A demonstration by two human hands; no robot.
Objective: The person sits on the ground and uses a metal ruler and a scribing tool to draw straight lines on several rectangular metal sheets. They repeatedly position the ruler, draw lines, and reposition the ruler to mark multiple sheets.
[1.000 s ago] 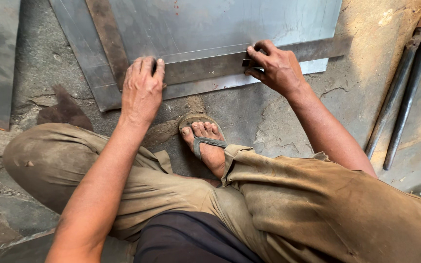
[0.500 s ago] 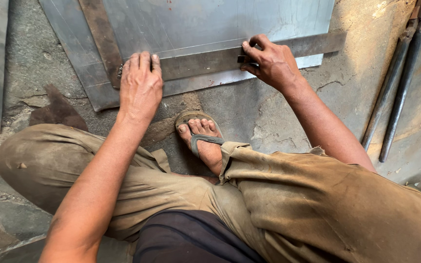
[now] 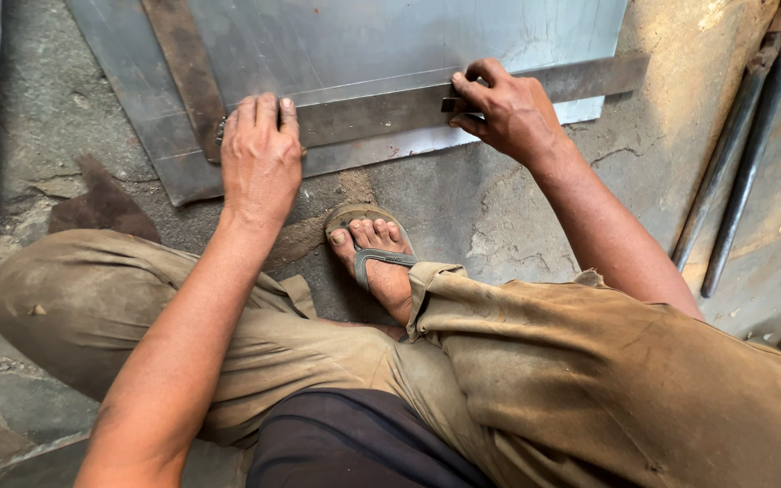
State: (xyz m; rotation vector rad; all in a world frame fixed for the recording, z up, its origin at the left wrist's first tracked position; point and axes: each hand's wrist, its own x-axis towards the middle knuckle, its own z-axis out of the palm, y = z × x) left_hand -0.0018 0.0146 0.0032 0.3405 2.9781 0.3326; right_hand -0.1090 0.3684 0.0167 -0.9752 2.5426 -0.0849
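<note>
While the person squats on the floor, 2 hands pin a steel square to a metal sheet.

Head view: the left hand (image 3: 259, 154) lies flat, fingers together, pressing on the corner of the rusty steel square (image 3: 381, 110), whose long blade runs right across the grey metal sheet (image 3: 390, 45) and whose short arm runs up and left. The right hand (image 3: 508, 113) is pinched shut on a small dark marking tool (image 3: 456, 105) held against the blade's edge; its tip is hidden by the fingers. The sheet lies on the cracked concrete floor (image 3: 499, 208), just beyond a sandalled foot (image 3: 377, 258). 2 steel bars (image 3: 734, 172) lie well to the right. To mark cleanly, I judge the left hand should bear down hard so the blade cannot slip, with the tool kept tight to the edge.
</note>
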